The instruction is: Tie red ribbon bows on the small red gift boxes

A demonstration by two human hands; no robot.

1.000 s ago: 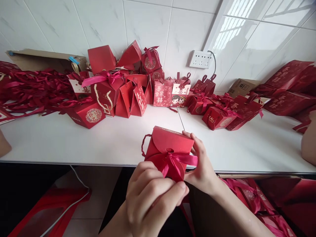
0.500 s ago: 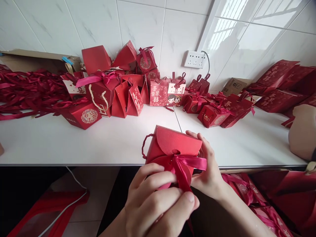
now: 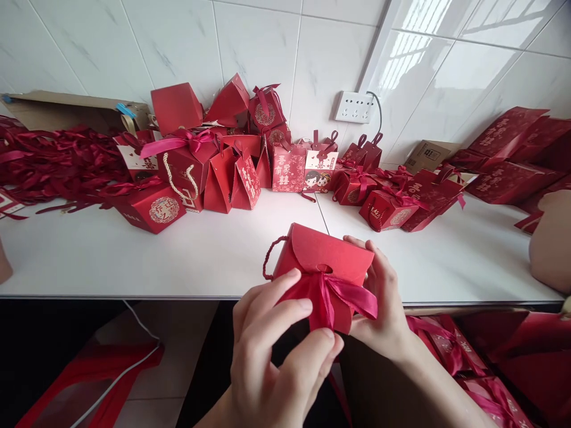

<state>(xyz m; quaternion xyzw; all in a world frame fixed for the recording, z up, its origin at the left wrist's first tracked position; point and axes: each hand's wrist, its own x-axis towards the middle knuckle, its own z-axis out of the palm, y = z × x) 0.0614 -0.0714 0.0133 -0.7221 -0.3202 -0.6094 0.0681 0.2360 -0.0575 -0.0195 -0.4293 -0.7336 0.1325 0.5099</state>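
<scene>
A red gift box (image 3: 328, 258) with a rounded flap and a twisted cord handle is held over the front edge of the white table (image 3: 134, 255). My right hand (image 3: 383, 297) grips the box's right side, fingers wrapped round it. My left hand (image 3: 276, 351) is at the box's front, its fingers on the pink ribbon bow (image 3: 343, 294) tied across the flap.
Many red gift boxes (image 3: 223, 160) stand along the back wall. A heap of red ribbons (image 3: 57, 160) lies at the left, flat red boxes (image 3: 508, 154) at the right. Another person's arm (image 3: 551, 244) shows at the right edge. A wall socket (image 3: 354, 107) sits behind.
The box has shifted slightly right and up. My left fingers have loosened from a tight pinch on the ribbon tail and now spread over the bow.
</scene>
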